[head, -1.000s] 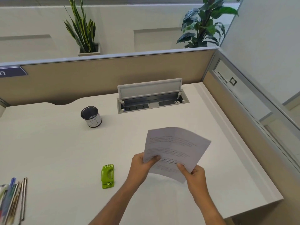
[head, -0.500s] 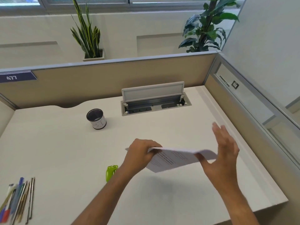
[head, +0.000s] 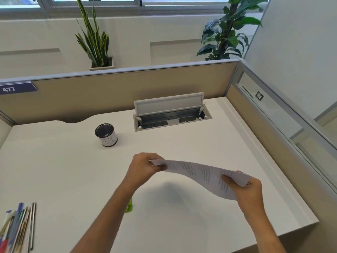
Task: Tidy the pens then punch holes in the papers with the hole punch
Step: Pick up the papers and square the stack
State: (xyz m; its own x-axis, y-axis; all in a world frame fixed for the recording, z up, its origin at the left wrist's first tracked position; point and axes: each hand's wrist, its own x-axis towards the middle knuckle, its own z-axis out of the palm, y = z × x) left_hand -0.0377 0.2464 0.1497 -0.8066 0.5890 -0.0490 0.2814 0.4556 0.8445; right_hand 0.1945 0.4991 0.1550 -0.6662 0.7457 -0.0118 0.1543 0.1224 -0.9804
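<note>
I hold a printed sheaf of papers [head: 200, 175] above the white desk [head: 63, 170], bowed and nearly flat. My left hand [head: 144, 167] pinches its left end. My right hand [head: 245, 189] grips its right end, thumb on top. The green hole punch [head: 129, 206] lies on the desk below my left forearm, mostly hidden by it. Several pens and pencils [head: 17, 227] lie in a loose bundle at the desk's front left. A black mesh pen cup [head: 106, 134] with a white label stands upright at the back, nothing showing inside.
An open cable tray [head: 171, 116] with its lid up is set into the desk at the back. Tan partition walls [head: 127, 88] close the back and right sides. The desk's front edge runs at lower right.
The papers went from upright and facing me to nearly flat. My right hand let go, opened, then took hold of the right end again. The view tilted up.
</note>
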